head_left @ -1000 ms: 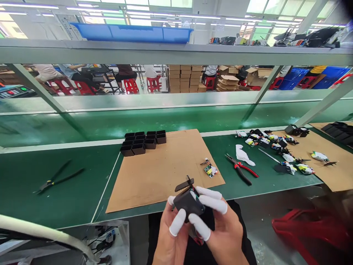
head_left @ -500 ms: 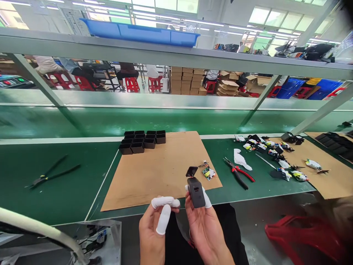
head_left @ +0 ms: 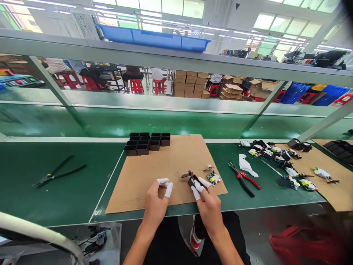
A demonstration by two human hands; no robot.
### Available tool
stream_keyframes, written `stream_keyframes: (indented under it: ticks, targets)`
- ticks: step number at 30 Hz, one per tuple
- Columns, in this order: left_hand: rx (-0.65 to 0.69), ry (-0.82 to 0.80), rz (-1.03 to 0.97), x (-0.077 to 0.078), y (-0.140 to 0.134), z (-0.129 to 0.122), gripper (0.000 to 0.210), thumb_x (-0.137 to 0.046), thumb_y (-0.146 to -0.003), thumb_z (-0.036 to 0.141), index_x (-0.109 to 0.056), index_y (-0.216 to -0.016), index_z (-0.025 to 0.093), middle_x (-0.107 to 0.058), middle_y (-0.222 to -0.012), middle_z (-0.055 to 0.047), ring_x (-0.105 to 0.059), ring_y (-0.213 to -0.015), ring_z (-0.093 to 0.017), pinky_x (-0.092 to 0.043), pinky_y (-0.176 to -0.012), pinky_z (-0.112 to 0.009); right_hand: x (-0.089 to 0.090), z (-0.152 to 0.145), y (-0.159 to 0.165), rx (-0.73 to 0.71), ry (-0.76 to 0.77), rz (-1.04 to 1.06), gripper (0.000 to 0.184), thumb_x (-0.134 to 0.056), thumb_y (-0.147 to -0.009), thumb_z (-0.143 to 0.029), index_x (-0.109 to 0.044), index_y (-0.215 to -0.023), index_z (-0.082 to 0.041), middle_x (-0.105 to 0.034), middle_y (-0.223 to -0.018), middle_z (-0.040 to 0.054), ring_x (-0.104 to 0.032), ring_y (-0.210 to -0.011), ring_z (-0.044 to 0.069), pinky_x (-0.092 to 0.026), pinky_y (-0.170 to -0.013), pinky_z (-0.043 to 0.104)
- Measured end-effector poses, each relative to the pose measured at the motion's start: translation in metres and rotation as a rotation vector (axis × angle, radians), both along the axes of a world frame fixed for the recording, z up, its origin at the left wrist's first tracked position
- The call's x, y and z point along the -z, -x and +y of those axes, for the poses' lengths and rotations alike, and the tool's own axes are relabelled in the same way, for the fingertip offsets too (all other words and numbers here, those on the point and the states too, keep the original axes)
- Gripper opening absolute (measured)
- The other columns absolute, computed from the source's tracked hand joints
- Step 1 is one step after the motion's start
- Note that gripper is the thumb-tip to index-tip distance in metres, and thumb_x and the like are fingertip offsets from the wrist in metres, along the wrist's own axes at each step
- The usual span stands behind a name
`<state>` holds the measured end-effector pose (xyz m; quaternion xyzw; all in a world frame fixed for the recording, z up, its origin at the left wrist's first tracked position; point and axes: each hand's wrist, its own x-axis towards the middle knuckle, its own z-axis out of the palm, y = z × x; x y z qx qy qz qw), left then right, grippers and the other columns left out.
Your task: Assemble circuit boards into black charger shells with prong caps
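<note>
My right hand (head_left: 208, 197) grips a small black plastic case (head_left: 191, 182), fingertips in white finger cots wrapped over its top and side. A black end piece (head_left: 187, 174) sticks out at the case's far left, joined to it by something thin. Part of the case is hidden under the fingers. Left of it, my left hand (head_left: 156, 200) hovers over the cardboard sheet (head_left: 162, 165), thumb and index finger apart, nothing between them. A small circuit board (head_left: 213, 178) with yellow and white parts lies just right of my right hand.
Several black open boxes (head_left: 142, 149) stand at the cardboard's back left. Red-handled pliers (head_left: 242, 180), a white cloth-like scrap (head_left: 246, 165) and a cluster of circuit assemblies (head_left: 275, 152) lie rightward. Dark-handled pliers (head_left: 52, 177) lie at left. A shelf beam (head_left: 176, 57) crosses above the bench.
The case has turned over and come down to the cardboard in my right hand, which now grips it from above. My left hand has moved forward, its thumb and index finger spreading apart.
</note>
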<state>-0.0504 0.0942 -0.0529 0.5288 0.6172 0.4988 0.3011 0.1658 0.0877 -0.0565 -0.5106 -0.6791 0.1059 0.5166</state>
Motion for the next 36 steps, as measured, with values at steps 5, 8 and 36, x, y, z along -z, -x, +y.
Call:
stream_keyframes:
  ticks: [5,8,36]
  targets:
    - [0.012,-0.01,0.048,-0.001,-0.001,-0.004,0.028,-0.068,-0.1,0.048,-0.074,-0.104,0.021,-0.081,-0.101,-0.008,-0.077,-0.098,-0.029,-0.06,-0.095,-0.046,-0.011,-0.001,0.0,-0.01,-0.051,-0.008,0.025,-0.068,-0.107,-0.018,-0.084,-0.124,-0.025,-0.078,-0.132,0.0142,-0.078,-0.123,0.027,-0.065,-0.11,0.044]
    - [0.019,-0.015,0.064,0.0,0.0,-0.003,0.027,-0.067,-0.102,0.048,-0.073,-0.104,0.022,-0.081,-0.101,-0.008,-0.077,-0.097,-0.028,-0.06,-0.094,-0.044,-0.006,-0.003,0.002,-0.044,-0.056,-0.03,0.029,-0.067,-0.107,-0.014,-0.081,-0.129,-0.025,-0.075,-0.137,0.0149,-0.077,-0.126,0.026,-0.065,-0.111,0.043]
    - [0.299,0.037,0.118,-0.001,0.0,0.014,0.063,-0.072,-0.09,0.024,-0.059,-0.151,0.026,-0.065,-0.15,-0.013,-0.057,-0.145,-0.035,-0.043,-0.125,-0.059,0.025,-0.008,0.013,-0.093,0.016,-0.081,0.039,-0.057,-0.109,-0.015,-0.076,-0.14,-0.031,-0.075,-0.13,0.0103,-0.078,-0.122,0.024,-0.067,-0.104,0.037]
